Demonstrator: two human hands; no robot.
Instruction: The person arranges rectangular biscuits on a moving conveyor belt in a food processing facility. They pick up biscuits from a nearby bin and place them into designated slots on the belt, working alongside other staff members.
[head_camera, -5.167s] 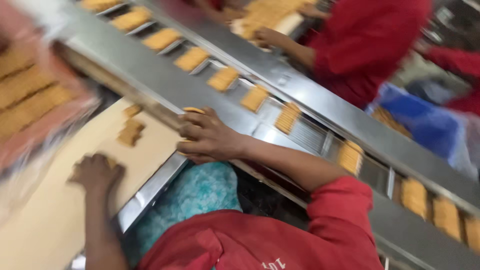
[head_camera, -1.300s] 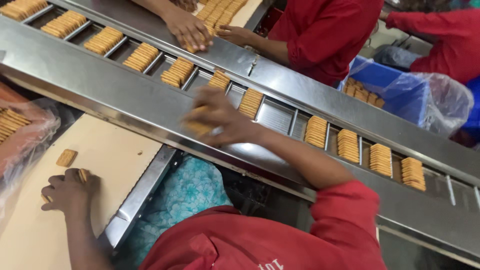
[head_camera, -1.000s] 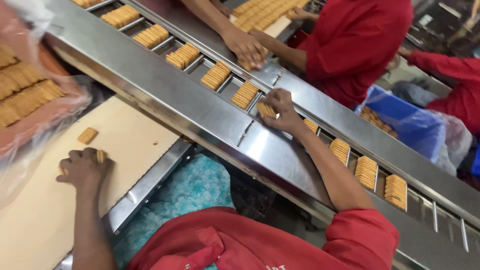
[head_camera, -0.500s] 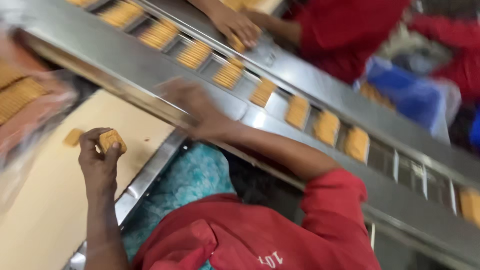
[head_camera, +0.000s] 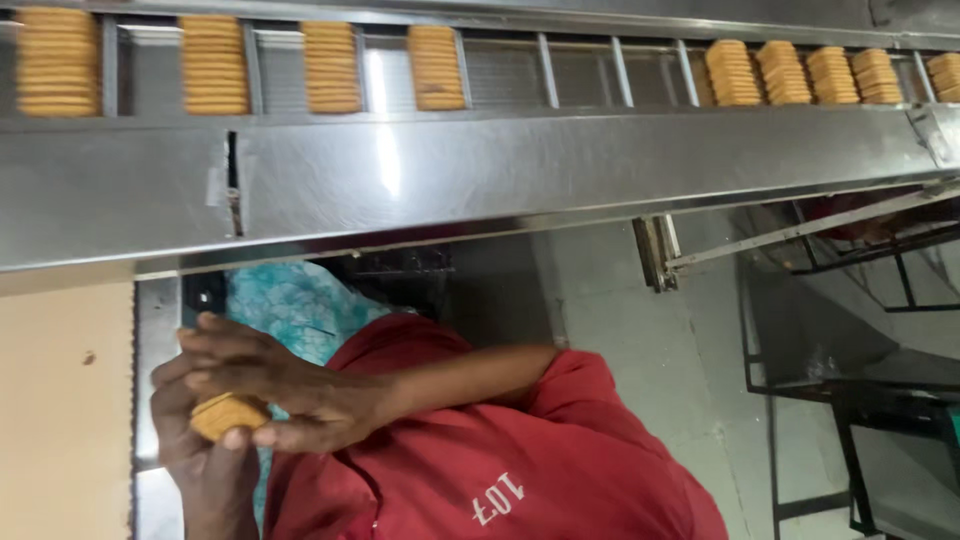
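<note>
Head view: at lower left, the left hand and right hand pinch a small stack of tan rectangular biscuits together, squaring it above the beige worktop. Biscuit rows ride the steel conveyor across the top.

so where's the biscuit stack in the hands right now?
In the head view, lower left: the small biscuit stack is pinched between the left hand and the right hand, beside the beige board, below the steel conveyor.

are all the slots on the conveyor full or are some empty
Some are empty. The conveyor has bare slots midway, between the biscuit stacks on either side.
</note>
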